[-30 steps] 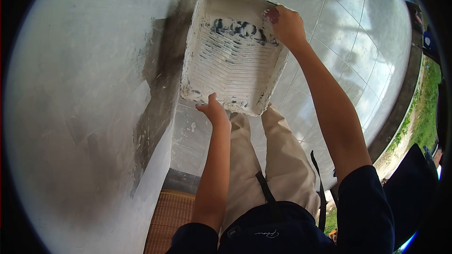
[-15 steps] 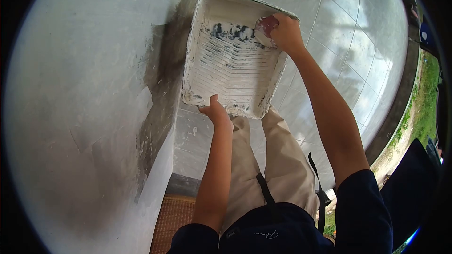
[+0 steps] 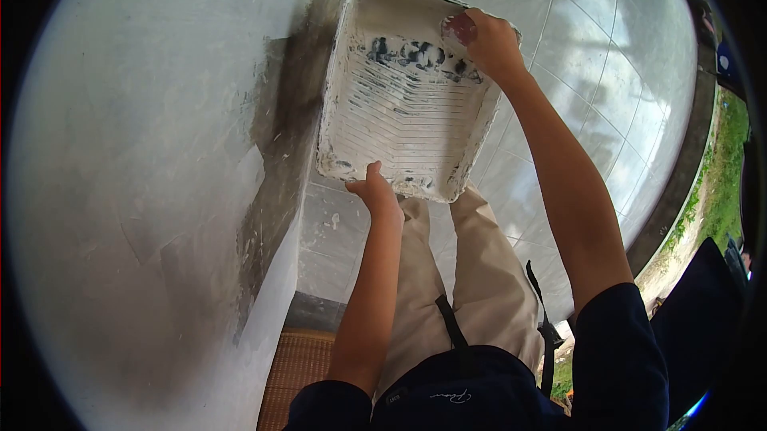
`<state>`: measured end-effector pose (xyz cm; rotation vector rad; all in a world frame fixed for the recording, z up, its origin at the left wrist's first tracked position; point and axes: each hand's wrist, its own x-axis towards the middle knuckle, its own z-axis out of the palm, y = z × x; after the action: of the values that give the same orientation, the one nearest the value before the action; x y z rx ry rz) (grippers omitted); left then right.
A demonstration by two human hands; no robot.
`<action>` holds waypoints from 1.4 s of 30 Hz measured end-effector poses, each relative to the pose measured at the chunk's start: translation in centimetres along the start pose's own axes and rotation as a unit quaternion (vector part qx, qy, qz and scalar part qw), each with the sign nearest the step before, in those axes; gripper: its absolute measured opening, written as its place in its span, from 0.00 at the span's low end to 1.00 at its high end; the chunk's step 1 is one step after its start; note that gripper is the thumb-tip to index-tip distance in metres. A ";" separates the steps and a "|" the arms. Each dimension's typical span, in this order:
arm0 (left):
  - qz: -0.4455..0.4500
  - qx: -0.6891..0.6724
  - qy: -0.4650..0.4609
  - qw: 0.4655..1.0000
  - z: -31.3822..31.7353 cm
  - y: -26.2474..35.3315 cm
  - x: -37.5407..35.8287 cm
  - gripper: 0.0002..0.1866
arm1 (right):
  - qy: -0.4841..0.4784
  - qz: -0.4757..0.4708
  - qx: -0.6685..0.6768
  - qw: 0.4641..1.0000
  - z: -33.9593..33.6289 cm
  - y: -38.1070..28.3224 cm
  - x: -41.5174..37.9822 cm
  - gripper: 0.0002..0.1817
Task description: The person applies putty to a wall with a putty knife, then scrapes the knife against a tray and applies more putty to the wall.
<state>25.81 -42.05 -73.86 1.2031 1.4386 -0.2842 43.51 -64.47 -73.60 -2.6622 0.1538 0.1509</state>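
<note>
**A:** Where's the paint tray (image 3: 407, 123), and what holds it?

**B:** At 12 o'clock in the view, above the beige trousers (image 3: 489, 271). The left hand (image 3: 378, 194) pinches its rim around 7 o'clock, thumb on top; the fingers beneath are hidden.

**A:** And the right hand (image 3: 494, 47)?

**B:** At the tray's 2 o'clock, closed around a maroon tool (image 3: 461, 29) just over the inside corner. I can't tell whether the tool touches the tray.

**A:** So what worries you?

**B:** Tipping, I'd say. I see no support under the 12 o'clock end, so a hard push there could lever the tray out of that single pinch. Anything wet inside might then spill onto the floor tiles (image 3: 587, 51) or the trousers.

**A:** Anything nearer 9 o'clock?

**B:** The wall (image 3: 160, 151). The tray's side looks near it, so a sideways swing could knock the rim and smear it.

**A:** And the tool?

**B:** The crusted rim could snag it; if it jerked free, it might flick dark residue (image 3: 415, 53) outward.
</note>
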 end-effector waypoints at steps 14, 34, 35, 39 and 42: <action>0.015 0.001 0.016 1.000 0.2 -0.1 -0.3 0.41 | -0.110 0.039 0.060 0.991 0.7 0.4 0.5 0.20; 0.023 -0.020 -0.027 0.999 -0.8 -0.1 -0.6 0.42 | -0.095 0.092 0.145 0.981 3.8 0.6 -1.0 0.20; 0.028 -0.022 -0.029 0.999 -0.9 0.0 -0.7 0.42 | -0.104 0.109 0.166 0.975 3.6 0.2 -1.4 0.19; 0.015 0.002 -0.030 0.999 -1.6 -0.1 -0.3 0.43 | -0.102 0.106 0.165 0.975 4.9 -0.3 -2.8 0.18; 0.044 0.029 -0.017 0.998 -2.2 0.0 0.7 0.45 | -0.134 0.131 0.238 0.953 5.2 -1.2 -4.1 0.20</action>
<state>24.60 -40.05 -73.82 1.3004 1.3521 -0.2859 39.21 -60.70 -77.15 -2.1068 0.3995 0.4910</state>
